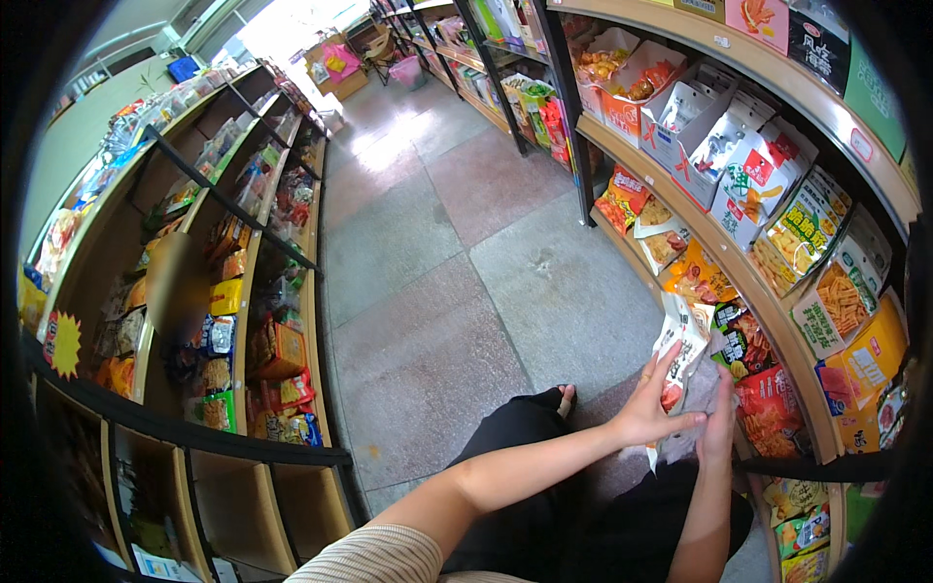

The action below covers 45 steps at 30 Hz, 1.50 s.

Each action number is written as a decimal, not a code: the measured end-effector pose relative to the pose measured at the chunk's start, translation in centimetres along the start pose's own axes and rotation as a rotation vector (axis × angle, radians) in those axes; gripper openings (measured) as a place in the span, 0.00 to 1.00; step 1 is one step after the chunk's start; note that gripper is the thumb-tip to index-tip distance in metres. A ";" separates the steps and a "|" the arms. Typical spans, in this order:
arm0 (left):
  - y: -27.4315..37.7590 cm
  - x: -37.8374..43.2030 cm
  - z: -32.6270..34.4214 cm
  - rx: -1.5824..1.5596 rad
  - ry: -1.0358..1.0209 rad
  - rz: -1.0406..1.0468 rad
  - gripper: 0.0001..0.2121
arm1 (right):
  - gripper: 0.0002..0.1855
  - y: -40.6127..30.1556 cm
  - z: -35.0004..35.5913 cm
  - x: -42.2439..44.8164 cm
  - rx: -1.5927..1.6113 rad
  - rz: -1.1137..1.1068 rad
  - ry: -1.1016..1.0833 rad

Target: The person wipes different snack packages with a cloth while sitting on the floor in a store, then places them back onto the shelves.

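Note:
My left hand (652, 408) holds a white printed snack packet (684, 337) upright between thumb and fingers, at the lower right of the head view. Against the packet's right side lies a crumpled grey cloth (701, 390), with my right hand (720, 419) around its outer edge. The cloth hangs partly below the packet. Just beyond both hands, a lower shelf holds a black snack bag (743, 339) and a red snack bag (771, 408).
Wooden shelves with snack bags and boxes (674, 164) curve along the right. Another shelf unit (248, 291) stands at the left. A tiled floor aisle (430, 313) runs between them towards a pink bin (408, 73) and a cardboard box (342, 86).

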<state>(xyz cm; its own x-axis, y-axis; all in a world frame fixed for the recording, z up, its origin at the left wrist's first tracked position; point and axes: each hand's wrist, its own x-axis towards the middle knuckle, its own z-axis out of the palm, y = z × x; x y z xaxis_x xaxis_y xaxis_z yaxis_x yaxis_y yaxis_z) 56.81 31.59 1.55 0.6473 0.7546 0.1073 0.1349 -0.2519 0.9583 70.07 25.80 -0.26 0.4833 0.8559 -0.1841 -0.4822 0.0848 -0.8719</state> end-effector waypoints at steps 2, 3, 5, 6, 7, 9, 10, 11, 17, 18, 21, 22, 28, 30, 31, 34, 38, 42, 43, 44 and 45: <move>-0.5 0.0 -0.4 -0.089 -0.004 0.065 0.47 | 0.16 -0.3 0.7 -0.6 -0.451 -0.290 -0.030; -1.0 -0.1 -0.5 -0.131 -0.004 0.090 0.46 | 0.14 -0.8 1.6 -0.9 -0.673 -0.428 -0.051; -1.1 0.2 -0.2 -0.490 -0.245 0.008 0.44 | 0.11 -2.2 2.7 -0.9 -0.789 -0.629 -0.036; -0.9 0.4 -0.4 -0.464 -0.348 0.008 0.42 | 0.11 -2.6 2.2 -0.4 -0.859 -0.705 -0.029; -0.8 0.8 -0.7 -0.437 -0.459 0.007 0.41 | 0.12 -2.9 1.6 0.3 -0.929 -0.779 -0.014; 1.2 1.2 -1.6 -0.276 -0.588 -0.215 0.27 | 0.12 -3.6 1.3 1.4 -0.999 -0.745 0.097; 1.7 0.9 -2.0 -0.356 -0.585 -0.247 0.23 | 0.12 -4.0 1.2 1.8 -0.994 -0.725 0.090; 1.3 0.7 -2.9 -0.410 -0.597 -0.342 0.22 | 0.12 -2.3 0.5 2.9 -0.992 -0.712 0.115; 1.9 -0.2 -5.0 -0.689 -0.404 -0.589 0.33 | 0.11 -0.3 -3.9 2.4 -0.893 -0.448 0.206; 1.5 -0.1 -4.9 -0.734 -0.372 -0.558 0.37 | 0.12 -0.3 -4.4 2.1 -0.873 -0.424 0.233; 2.2 0.3 -5.0 -0.844 -0.285 -0.474 0.44 | 0.12 -1.3 -5.6 1.0 -0.780 -0.393 0.363; 1.9 0.4 -5.9 -0.907 -0.314 -0.428 0.41 | 0.12 -2.0 -4.6 0.4 -0.798 -0.502 0.354; 2.4 1.6 -5.7 -1.511 -0.276 -0.563 0.28 | 0.16 -3.9 3.4 -5.3 -0.995 -1.090 -0.008; 2.1 2.2 -4.7 -1.524 -0.272 -0.506 0.26 | 0.13 -2.2 4.0 -5.8 -1.173 -1.158 -0.145; 2.8 2.2 -4.7 -1.476 -0.241 -0.521 0.26 | 0.12 -1.6 3.9 -5.9 -1.300 -1.150 -0.224; 2.5 2.5 -5.5 -1.407 -0.137 -0.550 0.24 | 0.11 -0.2 2.4 -3.9 -1.188 -1.100 -0.158; 2.3 2.7 -6.2 -1.353 -0.003 -0.418 0.22 | 0.13 -1.2 -1.9 -0.6 -1.003 -0.760 0.124; 1.7 2.3 -6.5 -1.403 -0.057 -0.347 0.23 | 0.15 -0.9 -2.7 1.1 -0.161 -0.135 0.147; 1.5 2.4 -6.7 -1.394 -0.074 -0.328 0.23 | 0.16 -0.9 -1.8 0.8 -0.096 -0.090 0.137; 1.2 2.4 -6.8 -1.426 -0.088 -0.341 0.24 | 0.17 -1.0 -0.9 0.2 -0.032 -0.044 0.126; 1.4 2.6 -6.3 -1.459 -0.110 -0.336 0.24 | 0.18 -1.1 -0.5 -0.1 0.027 -0.004 0.123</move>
<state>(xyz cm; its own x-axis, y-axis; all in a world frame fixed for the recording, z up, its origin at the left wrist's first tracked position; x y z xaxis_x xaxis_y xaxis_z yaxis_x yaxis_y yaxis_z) 53.92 37.02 4.82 0.7993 0.5885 -0.1221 -0.5185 0.7779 0.3552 70.93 25.38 0.48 0.5706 0.7864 -0.2367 -0.4987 0.1029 -0.8607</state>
